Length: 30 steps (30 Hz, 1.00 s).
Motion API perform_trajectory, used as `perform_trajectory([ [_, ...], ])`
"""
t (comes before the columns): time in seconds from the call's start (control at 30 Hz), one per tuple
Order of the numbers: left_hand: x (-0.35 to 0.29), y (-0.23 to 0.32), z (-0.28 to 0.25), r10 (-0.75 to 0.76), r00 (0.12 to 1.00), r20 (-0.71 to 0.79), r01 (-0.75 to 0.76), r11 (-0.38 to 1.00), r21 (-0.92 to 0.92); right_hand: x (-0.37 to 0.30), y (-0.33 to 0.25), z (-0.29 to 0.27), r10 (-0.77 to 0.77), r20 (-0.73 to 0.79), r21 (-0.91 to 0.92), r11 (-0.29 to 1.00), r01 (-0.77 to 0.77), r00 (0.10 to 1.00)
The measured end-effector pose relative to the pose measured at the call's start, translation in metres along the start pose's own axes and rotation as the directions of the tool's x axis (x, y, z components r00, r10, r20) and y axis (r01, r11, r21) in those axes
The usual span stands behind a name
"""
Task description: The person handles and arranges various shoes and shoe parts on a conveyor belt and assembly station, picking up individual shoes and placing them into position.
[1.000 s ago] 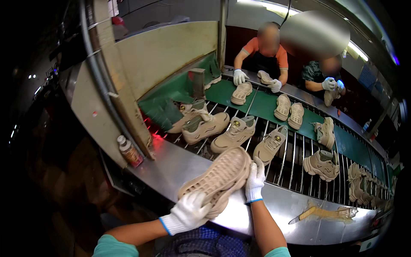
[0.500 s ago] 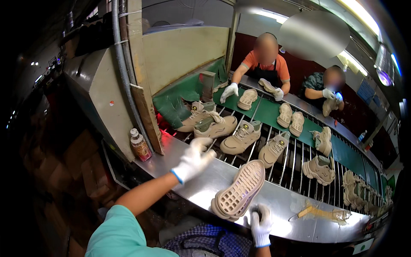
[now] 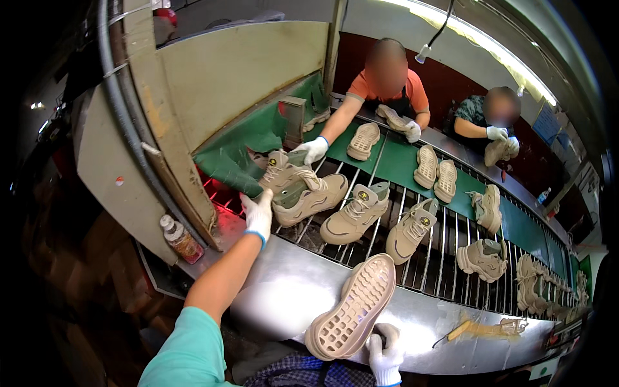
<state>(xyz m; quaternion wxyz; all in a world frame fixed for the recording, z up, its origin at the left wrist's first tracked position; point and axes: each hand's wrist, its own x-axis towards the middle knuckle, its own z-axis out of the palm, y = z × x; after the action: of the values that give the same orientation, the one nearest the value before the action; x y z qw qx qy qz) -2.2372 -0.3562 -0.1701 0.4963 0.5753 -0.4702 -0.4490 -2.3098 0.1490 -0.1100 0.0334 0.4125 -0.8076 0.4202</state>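
My left hand (image 3: 258, 218), in a white glove, reaches to the rack's left end. Its fingers are apart at the toe of a beige lace-up shoe (image 3: 276, 173). A co-worker's gloved hand (image 3: 313, 151) touches that shoe from the far side. Beside it lies another beige shoe (image 3: 309, 198) with a green collar. A large beige shoe sole (image 3: 353, 303) rests tread up on the metal ledge in front of me, its underside hidden. Close to the sole's right edge is my right hand (image 3: 385, 356), gloved, fingers loosely bent and thumb apart, with nothing seen in it.
More beige shoes (image 3: 354, 214) stand on the metal-rod rack (image 3: 422, 267). Several soles (image 3: 363, 140) lie on the green strip beyond. A bottle (image 3: 182, 238) stands by the left post. A yellow-handled tool (image 3: 461, 330) lies on the ledge (image 3: 445, 355). Two co-workers sit opposite.
My left hand has moved forward and left to the shoe at the rack's end. The co-worker's hand has come over to that same shoe. My right hand stays by the sole; the view has shifted.
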Motion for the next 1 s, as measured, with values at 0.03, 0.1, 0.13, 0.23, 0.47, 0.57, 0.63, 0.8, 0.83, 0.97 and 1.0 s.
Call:
perform_trajectory([
  [0.03,-0.031,0.008,0.017,0.025,0.978,0.207,-0.011,0.997,-0.071,0.004,0.003,-0.001,0.136,-0.03,0.094,0.987,-0.132,0.99],
  [0.1,-0.06,0.021,0.014,0.055,0.904,0.423,-0.028,0.997,-0.069,0.023,0.007,0.008,0.13,-0.013,0.102,0.987,-0.128,0.991],
  [0.13,-0.051,0.018,0.013,0.103,0.843,0.527,-0.063,0.994,-0.093,0.039,0.002,0.011,0.039,0.014,-0.027,0.999,-0.039,0.999],
  [0.23,-0.013,0.014,0.0,0.17,0.614,0.771,-0.049,0.983,-0.177,0.062,-0.001,0.031,0.077,0.05,0.03,0.996,-0.078,0.996],
  [0.47,0.012,0.019,0.016,0.003,0.68,0.733,0.231,0.948,-0.218,0.076,-0.018,0.07,0.007,-0.045,-0.014,1.0,-0.008,0.999],
  [0.57,-0.001,0.037,0.003,-0.132,0.672,0.729,0.436,0.866,-0.245,0.061,-0.034,0.072,0.016,0.037,0.023,1.0,-0.017,0.999],
  [0.63,-0.014,0.048,-0.013,-0.11,0.676,0.729,0.497,0.798,-0.34,0.052,-0.038,0.073,-0.007,0.084,0.062,0.998,0.002,0.996],
  [0.8,-0.053,0.11,-0.062,0.049,0.614,0.788,0.504,0.745,-0.438,0.042,-0.034,0.074,0.223,0.129,0.386,0.886,-0.256,0.966],
  [0.83,-0.064,0.124,-0.075,0.106,0.623,0.775,0.443,0.768,-0.462,0.043,-0.032,0.074,0.32,0.198,0.491,0.785,-0.376,0.926],
  [0.97,-0.153,0.186,-0.125,0.366,0.487,0.793,0.16,0.855,-0.493,0.068,-0.074,0.033,0.257,0.266,0.811,0.462,-0.36,0.929],
  [1.0,-0.177,0.19,-0.146,0.324,0.455,0.83,0.046,0.921,-0.386,0.073,-0.081,0.031,0.203,0.267,0.876,0.357,-0.325,0.942],
])
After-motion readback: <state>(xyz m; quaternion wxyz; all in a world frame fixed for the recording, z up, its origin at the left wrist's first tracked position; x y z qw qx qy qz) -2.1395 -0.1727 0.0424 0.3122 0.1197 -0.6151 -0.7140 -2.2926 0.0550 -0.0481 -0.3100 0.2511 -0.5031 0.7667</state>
